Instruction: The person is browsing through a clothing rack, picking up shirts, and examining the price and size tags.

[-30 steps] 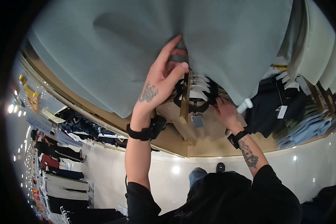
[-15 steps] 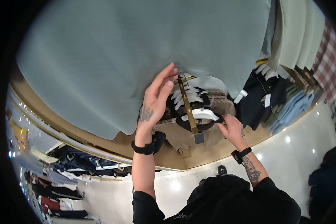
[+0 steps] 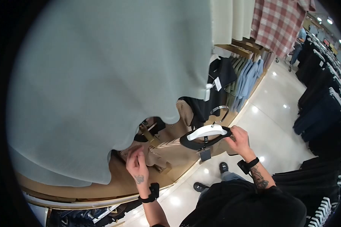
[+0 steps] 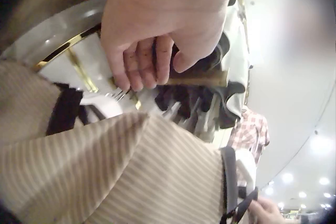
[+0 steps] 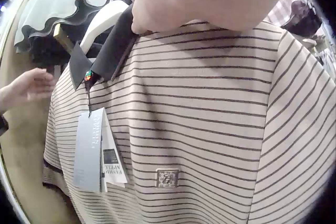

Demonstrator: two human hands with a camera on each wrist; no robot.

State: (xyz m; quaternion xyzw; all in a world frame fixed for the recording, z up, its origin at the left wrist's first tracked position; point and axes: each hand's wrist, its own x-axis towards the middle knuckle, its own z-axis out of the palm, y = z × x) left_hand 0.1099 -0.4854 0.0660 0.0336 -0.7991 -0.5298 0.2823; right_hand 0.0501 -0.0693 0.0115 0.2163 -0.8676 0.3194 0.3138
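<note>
My right hand [image 3: 238, 140] pinches the black collar and shoulder of a striped beige polo shirt [image 5: 199, 103] on a white hanger [image 3: 206, 132]. The hanger's metal hook is off the rail, up in the air. Paper tags [image 5: 90, 150] hang from the collar. My left hand [image 3: 137, 163] holds nothing; its fingers hang loosely bent beside the brass rail [image 3: 149, 137], under the large grey-green garment [image 3: 102, 83]. In the left wrist view the left hand [image 4: 152, 40] hangs above the striped cloth, with other hangers behind it.
Dark shirts [image 3: 220, 75] and blue shirts [image 3: 250, 77] hang farther along the display. A checked shirt [image 3: 278, 24] hangs above them. Racks of dark clothes [image 3: 318, 109] stand at the right across the shiny floor [image 3: 269, 117]. A wooden ledge [image 3: 185, 166] runs below the rail.
My right hand has drawn the striped shirt and its hanger off the rail and to the right. The left hand has come down from the grey-green garment. The head view has turned right.
</note>
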